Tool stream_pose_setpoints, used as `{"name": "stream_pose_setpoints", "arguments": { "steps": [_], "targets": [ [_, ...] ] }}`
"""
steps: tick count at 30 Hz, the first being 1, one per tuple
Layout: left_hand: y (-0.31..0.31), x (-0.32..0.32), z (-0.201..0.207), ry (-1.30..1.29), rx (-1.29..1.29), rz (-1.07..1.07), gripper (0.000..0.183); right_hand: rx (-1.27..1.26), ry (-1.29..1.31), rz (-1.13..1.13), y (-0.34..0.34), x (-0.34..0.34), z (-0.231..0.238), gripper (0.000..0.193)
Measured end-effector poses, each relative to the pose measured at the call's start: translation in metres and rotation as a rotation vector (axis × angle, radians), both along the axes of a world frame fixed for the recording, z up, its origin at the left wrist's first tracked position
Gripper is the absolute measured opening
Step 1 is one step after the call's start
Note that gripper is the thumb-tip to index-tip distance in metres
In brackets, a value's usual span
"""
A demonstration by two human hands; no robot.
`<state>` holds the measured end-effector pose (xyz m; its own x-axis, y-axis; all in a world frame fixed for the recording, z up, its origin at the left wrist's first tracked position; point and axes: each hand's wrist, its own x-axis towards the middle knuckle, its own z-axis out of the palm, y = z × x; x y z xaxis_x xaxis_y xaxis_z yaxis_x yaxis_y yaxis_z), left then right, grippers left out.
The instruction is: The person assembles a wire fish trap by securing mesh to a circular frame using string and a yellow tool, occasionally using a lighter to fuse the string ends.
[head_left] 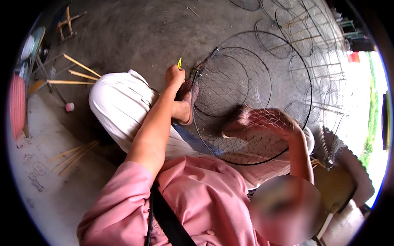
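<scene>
My left hand [175,76] is closed around a slim yellow netting needle [179,63], its pointed tip sticking up past the fingers. Just right of it is the rim of a round net trap [311,88], a black hoop strung with thin dark mesh, tilted across my lap. My right hand [238,126] shows through the mesh in the lower part of the hoop. Its fingers look spread and partly bent, with the mesh draped over hand and wrist. Smaller hoops [269,78] show inside the net.
More netting on hoops and frames [316,45] stretches to the far right. Thin wooden sticks [78,65] jut out beside my white-trousered left knee [108,92]. A small wooden stool [67,22] stands far left. My sandalled foot [186,108] rests on the concrete floor [135,37].
</scene>
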<state>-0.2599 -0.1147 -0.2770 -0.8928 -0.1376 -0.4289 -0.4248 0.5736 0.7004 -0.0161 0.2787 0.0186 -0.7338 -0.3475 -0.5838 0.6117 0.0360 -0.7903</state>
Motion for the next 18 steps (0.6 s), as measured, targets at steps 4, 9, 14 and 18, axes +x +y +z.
{"name": "stream_pose_setpoints", "arguments": {
  "steps": [4,9,14,18],
  "targets": [
    [-0.051,0.03,0.019,-0.04,0.018,0.012,0.028,0.916,0.505,-0.301,-0.137,0.003,0.14,0.038],
    [-0.062,0.086,0.028,-0.125,0.28,0.002,0.026,1.406,0.878,0.232,-0.325,0.02,0.103,0.052],
    [-0.028,0.158,0.081,-0.277,0.563,-0.022,0.02,1.373,1.268,0.496,-0.28,0.047,0.124,0.024],
    [0.032,0.244,0.168,-0.405,0.76,-0.27,0.019,1.461,1.166,0.253,-0.143,0.082,0.169,0.031]
  ]
}}
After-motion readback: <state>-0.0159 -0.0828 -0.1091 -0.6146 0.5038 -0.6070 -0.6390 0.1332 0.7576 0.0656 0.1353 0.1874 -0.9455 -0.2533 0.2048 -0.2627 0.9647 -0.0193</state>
